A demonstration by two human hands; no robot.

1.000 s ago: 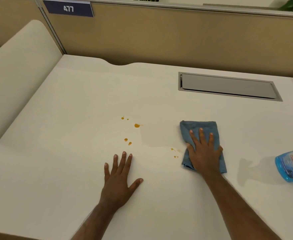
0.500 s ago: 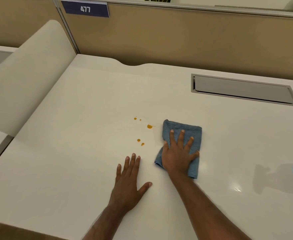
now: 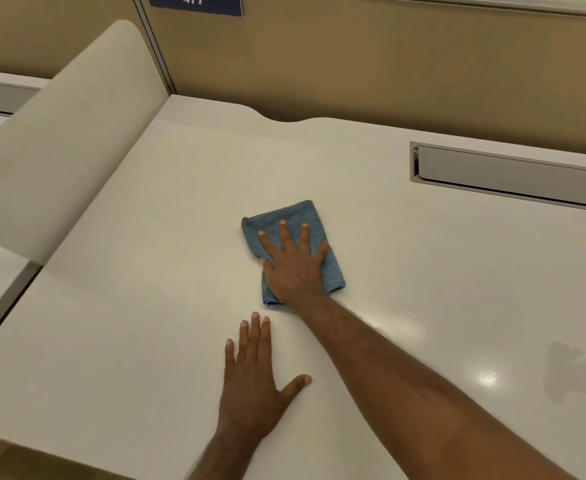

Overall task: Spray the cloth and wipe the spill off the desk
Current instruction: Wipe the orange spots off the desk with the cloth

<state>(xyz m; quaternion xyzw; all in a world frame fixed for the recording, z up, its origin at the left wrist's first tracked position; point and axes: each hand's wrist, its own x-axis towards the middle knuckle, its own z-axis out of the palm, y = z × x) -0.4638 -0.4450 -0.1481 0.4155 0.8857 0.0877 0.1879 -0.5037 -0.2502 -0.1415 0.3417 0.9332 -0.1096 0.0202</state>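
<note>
I observe my right hand (image 3: 295, 268) pressed flat, fingers spread, on the folded blue cloth (image 3: 314, 220) at mid-table (image 3: 146, 271). My left hand (image 3: 250, 389) lies flat on the bare surface just in front of the cloth, fingers together, thumb out, holding nothing. No spill marks show; whether any lie under the cloth I cannot tell. Risks, in my judgement: uneven palm pressure may smear residue instead of lifting it; the cloth may bunch or slip under the fingers; lifting early may leave hidden drops behind.
</note>
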